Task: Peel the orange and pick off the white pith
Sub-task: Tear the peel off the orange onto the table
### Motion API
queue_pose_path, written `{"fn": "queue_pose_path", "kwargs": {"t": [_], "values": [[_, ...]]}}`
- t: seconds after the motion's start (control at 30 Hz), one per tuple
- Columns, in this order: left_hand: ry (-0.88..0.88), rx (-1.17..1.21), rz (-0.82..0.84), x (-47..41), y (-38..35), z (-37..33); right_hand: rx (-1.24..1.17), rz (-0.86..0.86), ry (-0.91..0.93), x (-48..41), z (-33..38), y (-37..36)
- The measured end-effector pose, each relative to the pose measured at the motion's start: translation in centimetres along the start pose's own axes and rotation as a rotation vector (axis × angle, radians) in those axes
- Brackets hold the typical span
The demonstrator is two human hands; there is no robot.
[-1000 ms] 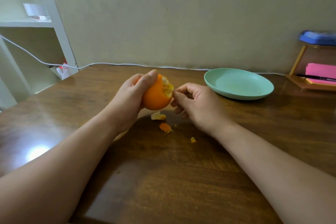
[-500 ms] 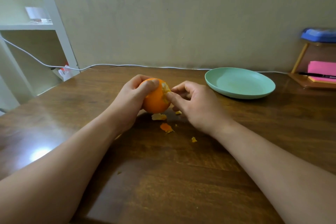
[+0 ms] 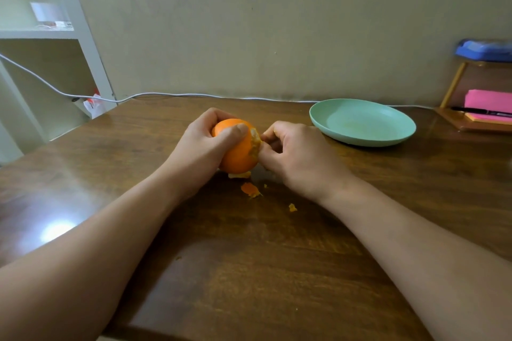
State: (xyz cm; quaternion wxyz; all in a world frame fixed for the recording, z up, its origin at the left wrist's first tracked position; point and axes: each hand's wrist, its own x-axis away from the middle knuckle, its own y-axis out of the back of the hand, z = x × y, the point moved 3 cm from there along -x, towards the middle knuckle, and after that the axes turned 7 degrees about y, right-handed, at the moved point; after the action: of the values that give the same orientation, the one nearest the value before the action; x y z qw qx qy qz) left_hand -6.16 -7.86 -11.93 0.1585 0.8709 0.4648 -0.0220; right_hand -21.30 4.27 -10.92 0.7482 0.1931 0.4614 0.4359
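My left hand [image 3: 205, 144] grips an orange [image 3: 240, 156] just above the wooden table [image 3: 249, 271], thumb across its top. A small patch on the orange's right side is stripped, showing pale pith. My right hand [image 3: 296, 155] presses against that patch, its fingertips pinching the torn edge of the peel. Three small peel scraps lie on the table below: one [image 3: 238, 174] under the orange, an orange scrap [image 3: 250, 189] nearer me, and a tiny bit [image 3: 292, 207] to the right.
A pale green plate [image 3: 363, 122] sits right of my hands. A small wooden rack [image 3: 476, 119] with pink notes and a pen stands at the far right. A white cable [image 3: 171, 95] runs along the wall. White shelves stand beyond the table's left edge.
The orange has come down close to the table and turned in my left hand. My right fingers have closed in from beside the fruit onto the torn peel edge.
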Motion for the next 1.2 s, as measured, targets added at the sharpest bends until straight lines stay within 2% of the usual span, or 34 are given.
{"fn": "queue_pose_path", "kwargs": {"t": [0.17,0.37,0.67,0.8,1.1,1.2], "values": [[0.004,0.03,-0.003,0.21,0.01,-0.14,0.002,-0.037,0.038,-0.19,0.3,-0.07],[-0.001,0.066,0.0,0.23,0.11,-0.22,-0.209,0.009,-0.045,-0.06,-0.05,0.0],[-0.007,0.04,-0.008,0.15,0.15,-0.02,-0.347,0.0,-0.131,-0.2,-0.17,-0.79],[-0.011,0.081,-0.007,0.07,0.24,0.0,-0.314,0.052,-0.092,-0.16,-0.17,-0.59],[0.02,0.112,0.006,-0.17,0.26,0.58,-0.084,-0.008,0.052,-0.21,0.35,-0.47],[0.043,0.158,0.026,-0.22,0.26,0.64,-0.088,-0.022,0.058,-0.27,0.27,-0.46]]}}
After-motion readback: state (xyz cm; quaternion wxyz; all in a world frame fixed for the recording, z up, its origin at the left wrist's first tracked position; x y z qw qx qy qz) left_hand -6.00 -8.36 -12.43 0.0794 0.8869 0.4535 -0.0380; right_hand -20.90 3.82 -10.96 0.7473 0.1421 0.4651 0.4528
